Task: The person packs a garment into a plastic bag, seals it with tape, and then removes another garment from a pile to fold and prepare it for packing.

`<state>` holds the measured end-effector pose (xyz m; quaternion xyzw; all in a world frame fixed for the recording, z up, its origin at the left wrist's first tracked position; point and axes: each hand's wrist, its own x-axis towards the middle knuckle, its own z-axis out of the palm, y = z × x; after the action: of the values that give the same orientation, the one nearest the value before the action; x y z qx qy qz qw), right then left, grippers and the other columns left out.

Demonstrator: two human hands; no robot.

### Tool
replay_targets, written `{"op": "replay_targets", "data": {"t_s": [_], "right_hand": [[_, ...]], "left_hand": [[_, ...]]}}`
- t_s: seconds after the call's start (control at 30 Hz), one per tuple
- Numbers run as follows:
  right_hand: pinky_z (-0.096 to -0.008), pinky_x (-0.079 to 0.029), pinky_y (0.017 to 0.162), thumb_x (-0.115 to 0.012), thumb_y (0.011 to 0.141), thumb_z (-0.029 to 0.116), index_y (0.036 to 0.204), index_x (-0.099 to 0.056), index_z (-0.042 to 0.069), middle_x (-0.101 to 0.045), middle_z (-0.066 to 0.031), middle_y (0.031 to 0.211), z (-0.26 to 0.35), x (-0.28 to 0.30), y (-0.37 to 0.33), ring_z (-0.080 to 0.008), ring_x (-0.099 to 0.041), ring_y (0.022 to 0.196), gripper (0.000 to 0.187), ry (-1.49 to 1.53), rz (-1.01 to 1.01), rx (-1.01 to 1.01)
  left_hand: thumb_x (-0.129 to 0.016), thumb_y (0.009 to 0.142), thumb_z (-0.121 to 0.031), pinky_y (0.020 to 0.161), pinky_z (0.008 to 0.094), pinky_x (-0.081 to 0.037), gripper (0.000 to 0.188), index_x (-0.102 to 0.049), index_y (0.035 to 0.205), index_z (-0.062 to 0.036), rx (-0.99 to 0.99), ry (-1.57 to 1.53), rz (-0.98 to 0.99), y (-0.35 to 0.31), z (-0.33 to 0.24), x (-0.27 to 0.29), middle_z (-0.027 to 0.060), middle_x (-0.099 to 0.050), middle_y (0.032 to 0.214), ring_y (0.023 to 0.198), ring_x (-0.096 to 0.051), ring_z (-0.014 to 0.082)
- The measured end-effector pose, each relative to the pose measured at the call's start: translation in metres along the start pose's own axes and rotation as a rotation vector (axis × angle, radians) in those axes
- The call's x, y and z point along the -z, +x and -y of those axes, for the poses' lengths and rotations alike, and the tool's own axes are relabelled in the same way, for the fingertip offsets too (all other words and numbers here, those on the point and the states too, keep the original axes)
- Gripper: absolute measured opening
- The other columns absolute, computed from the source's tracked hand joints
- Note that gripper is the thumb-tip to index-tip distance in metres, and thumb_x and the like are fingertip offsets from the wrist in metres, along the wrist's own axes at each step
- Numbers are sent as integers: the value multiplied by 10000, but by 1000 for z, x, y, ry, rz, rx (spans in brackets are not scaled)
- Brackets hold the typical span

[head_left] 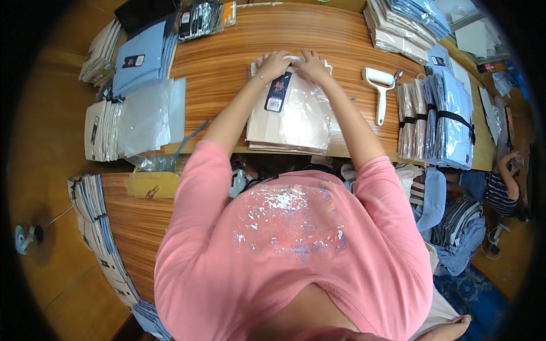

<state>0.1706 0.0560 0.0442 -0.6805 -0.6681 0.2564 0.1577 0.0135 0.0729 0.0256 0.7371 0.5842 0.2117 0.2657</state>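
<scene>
In front of me on the wooden table lies a small pile of cream folded shirts in clear plastic bags. The top bagged shirt [304,116] carries a dark blue hang tag [278,94], left of its middle. My left hand [273,66] and my right hand [312,67] are close together at its far edge, by the collar. Both hands have their fingers bent over that edge and seem to grip the bagged shirt there. The fingertips are partly hidden.
A white lint roller [380,91] lies to the right, beside strapped bundles of bagged shirts [455,119]. Blue bagged shirts [138,59] and clear bags [145,116] stand at the left. Dark tags [200,21] lie at the back. A person [500,184] is far right.
</scene>
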Motion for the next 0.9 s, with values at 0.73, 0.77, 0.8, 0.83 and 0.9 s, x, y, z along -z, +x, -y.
{"op": "replay_targets", "data": {"t_s": [0.73, 0.77, 0.8, 0.83, 0.9], "right_hand": [[-376, -330, 1016, -581, 774, 593, 1380, -305, 10, -386, -200, 1372, -56, 71, -17, -311, -390, 1255, 885, 519, 348, 3], [-379, -307, 1038, -573, 790, 576, 1388, -294, 20, -379, -191, 1380, -61, 72, -30, -310, -369, 1273, 863, 710, 173, -144], [-380, -320, 1027, -556, 815, 549, 1374, -312, 12, -400, -187, 1360, -65, 73, -43, -299, -386, 1257, 813, 869, 148, -257], [-380, -332, 1016, -539, 839, 522, 1359, -330, 4, -420, -183, 1340, -72, 68, -58, -288, -402, 1240, 763, 1027, 125, -378], [-393, -436, 903, -539, 890, 313, 1280, -408, -6, -523, -174, 1200, -90, 45, -72, -259, -531, 1078, 521, 1485, 166, -453]], "left_hand": [[-458, 851, -603, 1041, 323, -284, 761, -393, 1342, -26, 213, -326, 197, -26, -15, 66, 195, -373, 1381, 1267, -362, 271], [-459, 857, -593, 1055, 324, -265, 762, -370, 1359, -27, 242, -392, 20, -39, -12, 67, 197, -346, 1403, 1291, -334, 271], [-471, 871, -547, 1050, 325, -276, 722, -381, 1343, -9, 334, -568, -4, -53, -9, 70, 187, -366, 1388, 1277, -351, 253], [-483, 885, -501, 1045, 325, -286, 681, -391, 1328, 9, 432, -745, -23, -71, -3, 68, 177, -386, 1372, 1263, -367, 236], [-505, 896, -451, 1020, 323, -321, 635, -412, 1300, 30, 486, -1012, 24, -88, 2, 55, 165, -433, 1332, 1223, -414, 216]]}}
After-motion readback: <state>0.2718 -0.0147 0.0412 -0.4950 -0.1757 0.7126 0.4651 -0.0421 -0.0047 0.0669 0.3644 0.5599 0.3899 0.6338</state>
